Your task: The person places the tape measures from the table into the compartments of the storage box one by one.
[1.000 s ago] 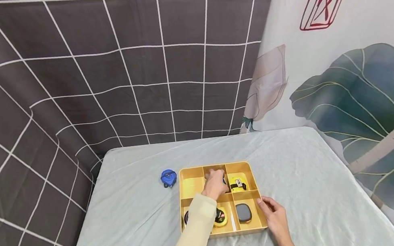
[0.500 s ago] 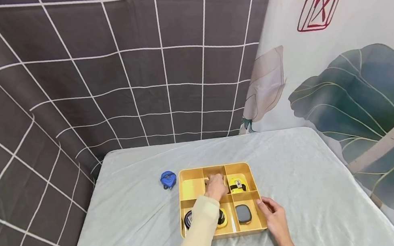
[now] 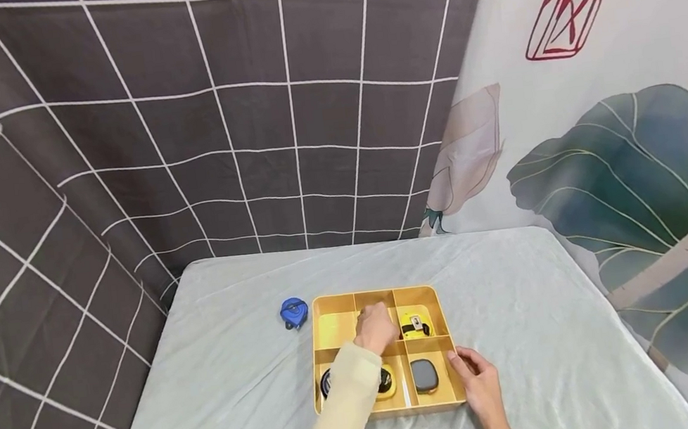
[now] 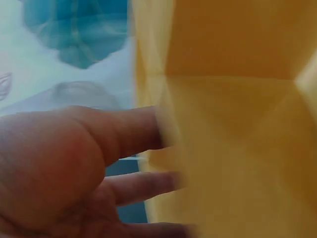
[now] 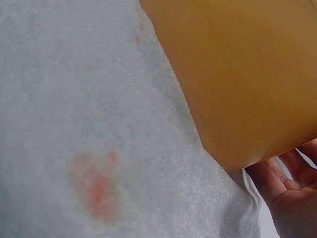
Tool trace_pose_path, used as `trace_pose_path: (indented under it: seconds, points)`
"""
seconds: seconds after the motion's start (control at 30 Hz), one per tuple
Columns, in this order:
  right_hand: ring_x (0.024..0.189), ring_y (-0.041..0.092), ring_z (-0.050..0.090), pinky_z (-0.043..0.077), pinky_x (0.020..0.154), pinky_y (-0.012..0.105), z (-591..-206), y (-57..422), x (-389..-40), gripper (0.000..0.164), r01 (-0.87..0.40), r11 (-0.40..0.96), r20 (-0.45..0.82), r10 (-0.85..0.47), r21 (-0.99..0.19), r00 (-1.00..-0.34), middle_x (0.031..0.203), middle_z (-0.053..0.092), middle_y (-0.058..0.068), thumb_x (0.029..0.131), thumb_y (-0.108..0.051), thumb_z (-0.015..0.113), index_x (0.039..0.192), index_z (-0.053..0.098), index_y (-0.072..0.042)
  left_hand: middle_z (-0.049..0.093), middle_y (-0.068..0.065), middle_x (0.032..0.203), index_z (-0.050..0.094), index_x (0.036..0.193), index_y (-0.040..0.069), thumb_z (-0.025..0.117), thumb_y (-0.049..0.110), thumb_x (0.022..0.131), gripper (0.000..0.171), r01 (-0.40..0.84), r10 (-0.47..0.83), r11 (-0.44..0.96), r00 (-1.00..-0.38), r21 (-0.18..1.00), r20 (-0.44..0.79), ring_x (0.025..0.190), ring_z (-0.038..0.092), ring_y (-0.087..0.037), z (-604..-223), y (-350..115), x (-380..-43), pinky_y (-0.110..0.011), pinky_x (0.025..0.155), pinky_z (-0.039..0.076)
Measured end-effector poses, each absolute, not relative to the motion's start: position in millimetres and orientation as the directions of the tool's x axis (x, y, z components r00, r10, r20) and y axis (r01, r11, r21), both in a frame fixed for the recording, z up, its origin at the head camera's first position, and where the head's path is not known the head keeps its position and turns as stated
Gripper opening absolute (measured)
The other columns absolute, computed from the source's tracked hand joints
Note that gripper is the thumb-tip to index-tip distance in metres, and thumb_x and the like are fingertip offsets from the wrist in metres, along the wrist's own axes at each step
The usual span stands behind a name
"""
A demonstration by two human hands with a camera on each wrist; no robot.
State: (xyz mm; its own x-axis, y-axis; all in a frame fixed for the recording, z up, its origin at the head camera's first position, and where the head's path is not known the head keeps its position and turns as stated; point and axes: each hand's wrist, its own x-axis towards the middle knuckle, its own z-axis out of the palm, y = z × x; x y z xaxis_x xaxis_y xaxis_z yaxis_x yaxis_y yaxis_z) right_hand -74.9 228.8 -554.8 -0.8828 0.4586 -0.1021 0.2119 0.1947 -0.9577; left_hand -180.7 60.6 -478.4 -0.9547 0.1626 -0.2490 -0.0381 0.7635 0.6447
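Note:
A yellow divided box [image 3: 366, 352] rests on the cloth-covered table. My left hand [image 3: 375, 328] reaches down into its back middle compartment, and the fingertips are hidden there. In the left wrist view the thumb [image 4: 131, 131] and spread fingers pass behind a yellow wall; I cannot tell whether they hold anything. My right hand [image 3: 481, 384] grips the box's right side near the front corner, thumb at the rim. A yellow tape measure [image 3: 416, 323] lies in the back right compartment, a grey one [image 3: 425, 375] in front right, a yellow-black one [image 3: 387, 383] in front middle, partly under my sleeve.
A blue tape measure [image 3: 294, 312] lies on the table [image 3: 228, 369] left of the box. Something round and dark [image 3: 326, 383] shows in the front left compartment beside my sleeve [image 3: 347, 405]. A dark checked cloth [image 3: 250, 119] hangs behind, a leaf-patterned one [image 3: 625, 161] at the right.
My left hand has gone lower into the back middle compartment, its fingers more hidden. A bit of blue seen beside them a second ago is out of sight. The right hand stays put.

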Motion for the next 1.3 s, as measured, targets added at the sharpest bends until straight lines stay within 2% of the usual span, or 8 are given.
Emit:
trace_pose_path:
  seconds: [0.17, 0.27, 0.4, 0.73, 0.83, 0.93, 1.07, 1.3]
  points:
    - [0.074, -0.002, 0.057, 0.045, 0.067, 0.012, -554.8, 229.4, -73.9, 0.036, 0.213, 0.161, -0.119, 0.455, -0.964, -0.883, 0.094, 0.066, 0.013, 0.085, -0.021, 0.065, 0.108, 0.062, 0.007, 0.06, -0.017, 0.111, 0.058, 0.121, 0.005, 0.061, 0.007, 0.082, 0.039, 0.013, 0.155, 0.675, -0.98, 0.738, -0.124, 0.044, 0.043, -0.012, -454.6, 39.3, -184.1, -0.022, 0.037, 0.035]
    - [0.075, -0.002, 0.057, 0.046, 0.068, 0.012, -555.0, 229.9, -73.9, 0.036, 0.209, 0.163, -0.116, 0.452, -0.964, -0.884, 0.094, 0.066, 0.013, 0.085, -0.021, 0.065, 0.108, 0.063, 0.007, 0.059, -0.017, 0.111, 0.062, 0.114, 0.007, 0.061, 0.015, 0.084, 0.031, 0.045, 0.096, 0.681, -0.995, 0.731, -0.028, 0.056, 0.052, -0.016, -446.2, 18.6, -189.2, -0.025, 0.046, 0.042]
    - [0.075, -0.002, 0.058, 0.046, 0.068, 0.012, -556.5, 231.2, -72.9, 0.036, 0.21, 0.193, -0.097, 0.47, -0.959, -0.877, 0.091, 0.067, 0.009, 0.084, -0.024, 0.066, 0.105, 0.064, 0.005, 0.061, -0.017, 0.109, 0.063, 0.113, 0.01, 0.06, 0.015, 0.083, 0.031, 0.01, 0.038, 0.686, -0.999, 0.727, -0.022, 0.065, 0.058, -0.019, -447.3, -13.7, -197.3, -0.029, 0.053, 0.046]
    - [0.076, -0.004, 0.058, 0.046, 0.068, 0.011, -556.0, 230.0, -77.0, 0.036, 0.214, 0.194, -0.098, 0.48, -0.957, -0.872, 0.091, 0.067, 0.005, 0.084, -0.024, 0.066, 0.105, 0.064, 0.005, 0.064, -0.011, 0.095, 0.068, 0.105, 0.012, 0.052, 0.005, 0.081, 0.029, -0.015, -0.059, 0.763, -0.997, 0.646, 0.047, 0.073, 0.058, -0.026, -476.3, -80.4, -221.7, -0.037, 0.057, 0.046]
    - [0.077, -0.004, 0.057, 0.045, 0.068, 0.01, -555.0, 227.6, -77.5, 0.035, 0.218, 0.204, -0.097, 0.476, -0.955, -0.874, 0.095, 0.066, 0.011, 0.084, -0.024, 0.066, 0.105, 0.064, 0.004, 0.059, -0.015, 0.11, 0.065, 0.115, 0.012, 0.052, 0.006, 0.081, 0.037, -0.021, -0.053, 0.773, -0.998, 0.634, 0.032, 0.092, 0.056, -0.035, -490.6, -94.2, -225.1, -0.044, 0.067, 0.048]
    - [0.078, -0.004, 0.057, 0.045, 0.068, 0.01, -554.4, 226.6, -77.7, 0.036, 0.222, 0.205, -0.104, 0.468, -0.953, -0.877, 0.1, 0.065, 0.018, 0.085, -0.023, 0.065, 0.107, 0.064, 0.005, 0.047, -0.022, 0.126, 0.053, 0.13, 0.014, 0.061, 0.014, 0.081, 0.05, -0.026, -0.02, 0.787, -1.0, 0.616, -0.016, 0.109, 0.044, -0.044, -505.8, -103.5, -226.4, -0.052, 0.081, 0.044]
    - [0.078, -0.004, 0.056, 0.044, 0.069, 0.009, -554.4, 227.1, -78.3, 0.036, 0.244, 0.21, -0.12, 0.473, -0.947, -0.873, 0.102, 0.065, 0.017, 0.084, -0.025, 0.065, 0.106, 0.065, 0.003, 0.036, -0.029, 0.131, 0.041, 0.139, 0.016, 0.07, 0.023, 0.075, 0.07, -0.02, 0.028, 0.798, -0.997, 0.602, -0.071, 0.109, 0.038, -0.047, -524.3, -108.7, -226.6, -0.055, 0.086, 0.04]
    - [0.077, -0.003, 0.057, 0.044, 0.068, 0.01, -555.6, 230.3, -77.5, 0.036, 0.226, 0.21, -0.101, 0.48, -0.951, -0.872, 0.095, 0.066, 0.011, 0.084, -0.026, 0.066, 0.105, 0.065, 0.003, 0.036, -0.03, 0.119, 0.044, 0.136, 0.014, 0.074, 0.021, 0.069, 0.074, -0.051, 0.01, 0.818, -0.995, 0.573, -0.102, 0.102, 0.039, -0.043, -538.3, -102.3, -231.3, -0.051, 0.081, 0.043]
